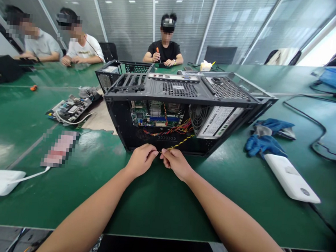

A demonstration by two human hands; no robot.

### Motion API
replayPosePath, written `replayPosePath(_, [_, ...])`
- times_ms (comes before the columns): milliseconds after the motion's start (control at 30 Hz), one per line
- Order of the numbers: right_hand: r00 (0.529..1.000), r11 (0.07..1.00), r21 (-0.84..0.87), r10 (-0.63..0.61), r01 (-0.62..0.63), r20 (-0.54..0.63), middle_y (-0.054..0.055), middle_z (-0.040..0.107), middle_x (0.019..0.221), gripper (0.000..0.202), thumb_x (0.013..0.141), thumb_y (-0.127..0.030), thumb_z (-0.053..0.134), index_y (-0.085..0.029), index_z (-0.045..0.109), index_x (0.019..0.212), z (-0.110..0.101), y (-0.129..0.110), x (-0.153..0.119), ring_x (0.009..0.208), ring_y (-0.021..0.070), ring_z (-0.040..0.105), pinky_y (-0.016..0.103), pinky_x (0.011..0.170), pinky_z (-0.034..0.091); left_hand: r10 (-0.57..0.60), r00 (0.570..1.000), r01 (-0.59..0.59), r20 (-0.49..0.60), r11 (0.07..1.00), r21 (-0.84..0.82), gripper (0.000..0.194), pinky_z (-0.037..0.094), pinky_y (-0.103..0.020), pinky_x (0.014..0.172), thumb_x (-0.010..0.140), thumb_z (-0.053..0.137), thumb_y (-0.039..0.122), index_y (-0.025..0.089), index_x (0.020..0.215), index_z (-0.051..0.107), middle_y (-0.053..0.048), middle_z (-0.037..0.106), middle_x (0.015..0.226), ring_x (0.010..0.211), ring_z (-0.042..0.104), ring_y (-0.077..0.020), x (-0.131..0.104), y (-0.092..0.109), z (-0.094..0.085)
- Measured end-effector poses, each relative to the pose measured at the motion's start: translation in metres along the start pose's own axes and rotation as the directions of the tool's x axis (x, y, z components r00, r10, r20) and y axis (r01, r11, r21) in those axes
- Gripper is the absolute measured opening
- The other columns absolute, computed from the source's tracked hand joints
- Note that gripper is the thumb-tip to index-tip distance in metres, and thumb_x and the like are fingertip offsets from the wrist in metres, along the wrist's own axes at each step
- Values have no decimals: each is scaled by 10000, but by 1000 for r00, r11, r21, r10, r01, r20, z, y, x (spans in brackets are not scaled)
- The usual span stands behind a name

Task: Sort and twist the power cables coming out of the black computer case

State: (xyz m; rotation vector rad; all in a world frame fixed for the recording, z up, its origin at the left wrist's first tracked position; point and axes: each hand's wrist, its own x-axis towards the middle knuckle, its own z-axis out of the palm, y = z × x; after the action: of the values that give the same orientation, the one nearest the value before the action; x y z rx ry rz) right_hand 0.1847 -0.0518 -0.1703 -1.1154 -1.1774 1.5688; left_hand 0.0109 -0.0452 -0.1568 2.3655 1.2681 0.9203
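An open black computer case [177,89] stands on the green table, its open side facing me. Inside are a motherboard [155,115], a power supply [219,122] with a fan, and a bundle of coloured wires [167,132]. A yellow-and-black twisted cable [181,143] runs out of the case to my fingers. My right hand [175,162] pinches this cable near its end. My left hand [142,160] is closed, thumb against fingers, just left of it at the case's lower edge; what its fingertips hold is too small to make out.
Left lie a circuit board with parts [74,108], a phone [61,148] and a white power bank [0,182]. Blue gloves [265,144] and another power bank [291,178] lie right. A second case frame [106,73] stands behind. Three people sit across the table.
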Motion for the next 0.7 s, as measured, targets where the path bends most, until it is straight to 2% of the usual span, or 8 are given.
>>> replayPosePath(167, [1000,1000,-10,8,-8,-7,-53,442,476,411,779,-539,617,-152,573,650,0,0,0,417,70,396,228,439,270,-11,999,11,-35,1000,2,165,430,-270,676,927,486,260,174,844,600,-21,596,768,710,551,-150,-1,0,0])
replayPosePath(467, [998,996,-67,-66,66,10,-62,428,464,387,817,-515,565,-158,572,668,-1,4,2,419,78,389,237,454,281,-3,1000,3,-22,1000,-7,161,417,-266,675,929,486,245,174,836,597,-11,586,755,695,541,-141,-1,0,0])
replayPosePath(700, [998,994,-87,-66,67,15,-51,453,494,393,814,-525,568,-159,578,673,0,1,0,438,82,407,241,470,306,-5,1000,5,2,1000,-13,188,422,-267,683,942,462,247,173,834,597,-16,605,767,706,553,-142,-1,-1,1])
